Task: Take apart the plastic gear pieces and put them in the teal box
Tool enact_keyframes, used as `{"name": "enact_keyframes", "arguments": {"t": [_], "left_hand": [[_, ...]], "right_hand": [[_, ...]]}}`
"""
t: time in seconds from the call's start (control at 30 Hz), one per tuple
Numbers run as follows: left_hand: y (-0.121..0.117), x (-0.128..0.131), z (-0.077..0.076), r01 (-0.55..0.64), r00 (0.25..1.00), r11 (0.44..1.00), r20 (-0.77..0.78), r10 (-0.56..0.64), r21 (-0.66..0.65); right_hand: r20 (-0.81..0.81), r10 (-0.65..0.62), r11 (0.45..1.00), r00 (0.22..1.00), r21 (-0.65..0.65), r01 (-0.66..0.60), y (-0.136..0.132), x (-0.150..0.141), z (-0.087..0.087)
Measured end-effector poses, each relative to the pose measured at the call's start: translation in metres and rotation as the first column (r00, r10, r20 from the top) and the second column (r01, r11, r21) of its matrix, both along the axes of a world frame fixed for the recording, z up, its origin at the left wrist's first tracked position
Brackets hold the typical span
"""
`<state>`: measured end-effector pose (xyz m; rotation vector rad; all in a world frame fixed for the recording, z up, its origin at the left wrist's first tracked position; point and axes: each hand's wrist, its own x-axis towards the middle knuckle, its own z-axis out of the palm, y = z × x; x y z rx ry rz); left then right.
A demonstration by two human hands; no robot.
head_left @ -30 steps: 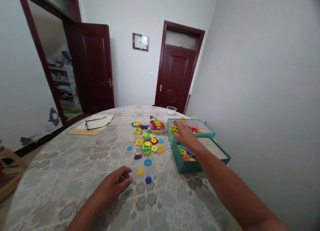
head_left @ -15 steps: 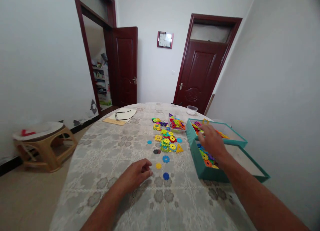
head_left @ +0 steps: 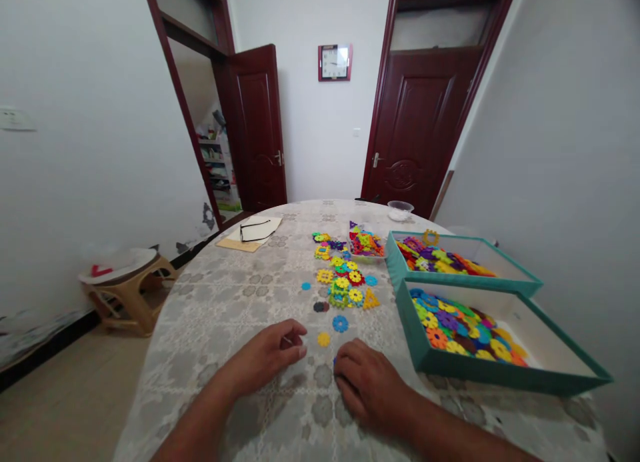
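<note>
My right hand (head_left: 373, 385) is on the table with its fingers curled down over a dark blue flower disc (head_left: 335, 361); only a sliver of the disc shows at the fingertips. My left hand (head_left: 273, 352) rests on its side to the left, thumb and fingers apart, nothing between them. A small yellow disc (head_left: 323, 340) lies between the two hands. Just beyond it are a lighter blue flower disc (head_left: 341, 324) and a dark disc pair (head_left: 321, 307). Farther back, several interlocking plastic pieces (head_left: 345, 282) form a loose cluster, with a yellow triangle (head_left: 371, 299) at its right.
At the right stand two teal boxes, the near box (head_left: 500, 379) with flower discs and the far box (head_left: 515, 282) with mixed pieces. A small filled tray (head_left: 367, 249) and a clear bowl (head_left: 400, 209) are behind. Glasses (head_left: 255, 232) lie on paper at the left.
My right hand let yellow-green pieces go in the far box, then came back left and down to the dark blue disc. My left hand has stayed on the table. The view has turned left.
</note>
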<state>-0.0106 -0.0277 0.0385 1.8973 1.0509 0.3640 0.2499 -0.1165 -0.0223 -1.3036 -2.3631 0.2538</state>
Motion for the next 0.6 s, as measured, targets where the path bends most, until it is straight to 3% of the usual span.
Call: {"name": "enact_keyframes", "arguments": {"t": [0.17, 0.27, 0.43, 0.5, 0.6], "left_hand": [[0.018, -0.008, 0.040, 0.054, 0.965, 0.998, -0.257, -0.057, -0.019], [0.050, 0.005, 0.050, 0.054, 0.952, 0.978, -0.307, 0.010, 0.200], [0.133, 0.066, 0.040, 0.046, 0.951, 0.822, -0.278, 0.139, 0.567], [0.168, 0.094, 0.031, 0.069, 0.932, 0.758, -0.313, 0.183, 0.649], [0.218, 0.131, 0.016, 0.029, 0.851, 0.743, -0.407, 0.333, 0.669]], "right_hand": [[-0.015, -0.021, 0.998, 1.000, -0.054, 0.020, 0.000, -0.004, -0.002], [-0.004, -0.044, 0.998, 0.999, -0.054, 0.044, 0.000, -0.007, -0.001], [0.024, -0.035, 0.998, 0.999, -0.044, 0.036, 0.006, -0.007, -0.011], [0.032, -0.028, 1.000, 0.999, 0.001, 0.028, 0.011, -0.007, -0.024], [0.027, -0.028, 0.994, 0.999, 0.111, 0.024, 0.019, -0.009, -0.047]]}}
